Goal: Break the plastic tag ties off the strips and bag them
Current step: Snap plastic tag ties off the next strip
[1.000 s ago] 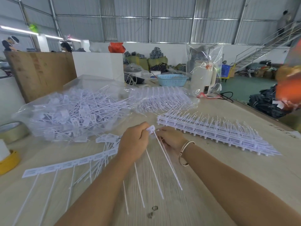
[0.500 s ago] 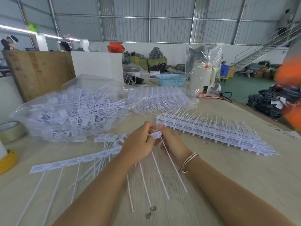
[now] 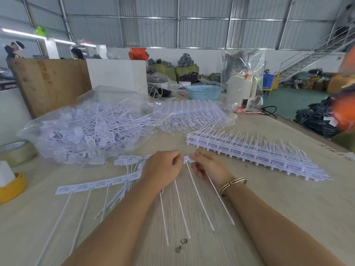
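Observation:
My left hand (image 3: 162, 170) and my right hand (image 3: 209, 166) meet over the table's middle, both pinching a short white strip of tag ties (image 3: 186, 159) by its flat heads. Its long thin tails (image 3: 199, 198) fan down toward me across the wood. A longer strip (image 3: 96, 185) lies flat to the left with several loose ties beside it. A clear bag of separated ties (image 3: 86, 129) sits at the back left. A stack of unbroken strips (image 3: 253, 152) lies to the right.
A second clear bag of strips (image 3: 190, 114) lies behind. Tape rolls (image 3: 15, 150) and a yellow roll (image 3: 11, 187) sit at the left edge. A blue basket (image 3: 204, 92) and a white kettle in plastic (image 3: 241, 89) stand at the back. People work beyond a wooden board (image 3: 51, 83).
Both hands shifted slightly toward me and lower, still gripping the strip; the head between the thumbs now shows as a gap-bridging piece, and the tails swung a little rightward.

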A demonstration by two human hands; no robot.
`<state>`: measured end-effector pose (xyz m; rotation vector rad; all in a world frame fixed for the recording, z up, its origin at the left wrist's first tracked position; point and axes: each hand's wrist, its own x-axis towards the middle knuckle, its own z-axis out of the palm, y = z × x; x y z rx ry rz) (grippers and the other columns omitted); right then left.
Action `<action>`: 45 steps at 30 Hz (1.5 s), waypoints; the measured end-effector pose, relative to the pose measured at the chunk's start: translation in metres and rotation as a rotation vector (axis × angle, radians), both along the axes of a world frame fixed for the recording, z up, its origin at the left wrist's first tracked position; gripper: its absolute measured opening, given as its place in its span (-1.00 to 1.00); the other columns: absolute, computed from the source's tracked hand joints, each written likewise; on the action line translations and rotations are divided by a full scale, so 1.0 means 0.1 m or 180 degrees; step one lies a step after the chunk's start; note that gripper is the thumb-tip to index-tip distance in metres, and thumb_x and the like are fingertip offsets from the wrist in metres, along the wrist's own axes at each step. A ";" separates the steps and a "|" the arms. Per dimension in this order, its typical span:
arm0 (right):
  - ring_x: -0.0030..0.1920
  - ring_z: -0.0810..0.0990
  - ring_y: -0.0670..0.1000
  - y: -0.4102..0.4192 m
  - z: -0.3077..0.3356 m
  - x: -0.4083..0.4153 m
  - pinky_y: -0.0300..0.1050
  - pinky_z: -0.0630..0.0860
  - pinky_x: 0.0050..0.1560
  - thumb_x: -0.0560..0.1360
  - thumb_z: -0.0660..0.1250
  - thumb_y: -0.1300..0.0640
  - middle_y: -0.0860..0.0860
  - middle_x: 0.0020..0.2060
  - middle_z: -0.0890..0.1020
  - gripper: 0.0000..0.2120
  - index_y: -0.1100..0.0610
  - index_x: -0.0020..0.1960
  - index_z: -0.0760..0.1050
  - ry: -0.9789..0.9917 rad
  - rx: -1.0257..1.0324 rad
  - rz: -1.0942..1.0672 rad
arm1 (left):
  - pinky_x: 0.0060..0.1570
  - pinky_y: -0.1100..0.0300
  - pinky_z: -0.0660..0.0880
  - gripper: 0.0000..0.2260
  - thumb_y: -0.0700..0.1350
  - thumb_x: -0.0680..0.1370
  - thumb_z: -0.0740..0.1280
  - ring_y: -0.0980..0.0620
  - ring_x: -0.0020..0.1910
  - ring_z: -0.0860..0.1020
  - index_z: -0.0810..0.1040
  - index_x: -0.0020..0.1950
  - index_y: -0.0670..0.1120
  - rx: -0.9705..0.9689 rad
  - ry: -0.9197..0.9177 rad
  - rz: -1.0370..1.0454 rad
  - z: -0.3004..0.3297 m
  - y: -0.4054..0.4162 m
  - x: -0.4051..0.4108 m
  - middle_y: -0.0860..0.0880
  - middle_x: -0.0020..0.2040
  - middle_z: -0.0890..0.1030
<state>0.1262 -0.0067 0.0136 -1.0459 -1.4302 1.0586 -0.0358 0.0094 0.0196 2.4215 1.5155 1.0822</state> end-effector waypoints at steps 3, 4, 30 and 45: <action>-0.54 0.33 -0.05 0.02 0.02 0.05 -0.27 0.28 -0.49 0.49 0.32 0.13 0.04 -0.49 0.45 -0.73 0.11 -0.37 0.41 -0.0193 0.0020 0.0239 | -0.41 0.12 0.31 -0.65 0.00 0.58 0.17 0.00 -0.48 0.36 0.29 -0.37 -0.11 -0.0075 -0.0141 -0.0179 -0.01 0.00 0.00 -0.01 -0.51 0.36; -0.52 0.35 -0.06 0.02 0.01 0.07 -0.27 0.29 -0.47 0.49 0.32 0.15 0.04 -0.48 0.46 -0.76 0.14 -0.33 0.43 -0.0207 0.0043 0.0296 | -0.38 0.08 0.36 -0.66 -0.01 0.58 0.18 -0.03 -0.47 0.39 0.33 -0.36 -0.12 -0.0149 -0.0234 -0.0251 -0.03 0.00 0.01 -0.04 -0.49 0.41; -0.34 0.61 -0.03 0.05 0.02 0.08 -0.24 0.51 -0.25 0.53 0.25 0.23 -0.03 -0.37 0.62 -0.84 0.07 -0.20 0.49 0.0986 0.0654 -0.0395 | -0.36 0.42 0.34 -0.68 -0.12 0.64 0.13 0.25 -0.45 0.41 0.47 -0.30 -0.05 -0.1016 -0.2273 -0.1031 0.01 -0.01 0.10 0.10 -0.44 0.46; -0.20 0.46 -0.05 0.21 -0.07 -0.05 -0.36 0.41 -0.20 0.62 0.08 0.22 0.02 -0.10 0.47 -0.69 0.15 0.35 0.27 -0.0619 -0.0052 -0.0657 | -0.50 0.31 0.26 -0.73 -0.36 0.51 0.19 0.15 -0.53 0.37 0.48 -0.22 -0.01 -0.0556 -0.2180 -0.0763 0.13 -0.03 -0.03 0.03 -0.46 0.53</action>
